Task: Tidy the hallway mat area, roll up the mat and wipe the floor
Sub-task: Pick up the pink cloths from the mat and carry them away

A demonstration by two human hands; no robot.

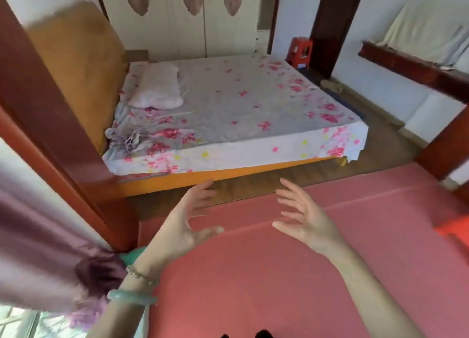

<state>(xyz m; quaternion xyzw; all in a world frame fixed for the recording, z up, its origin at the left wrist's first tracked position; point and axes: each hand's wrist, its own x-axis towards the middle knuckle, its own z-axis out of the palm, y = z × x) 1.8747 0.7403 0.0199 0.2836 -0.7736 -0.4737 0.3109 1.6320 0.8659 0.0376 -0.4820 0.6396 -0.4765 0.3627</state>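
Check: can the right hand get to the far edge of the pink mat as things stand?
Probably yes. The right hand is open and holds nothing, hovering over the pink mat near its far edge; nothing lies between them.

No readable text, label, brand or number anywhere.

Two hands, left hand [186, 219] and right hand [303, 217], are hovering over one pink mat [279, 274]; beyond them one bed [228, 104] is carrying one pillow [158, 86], and one red stool [300, 52] is standing farther off.

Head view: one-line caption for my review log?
Both hands, left and right, spread open above the pink mat beside the bed.
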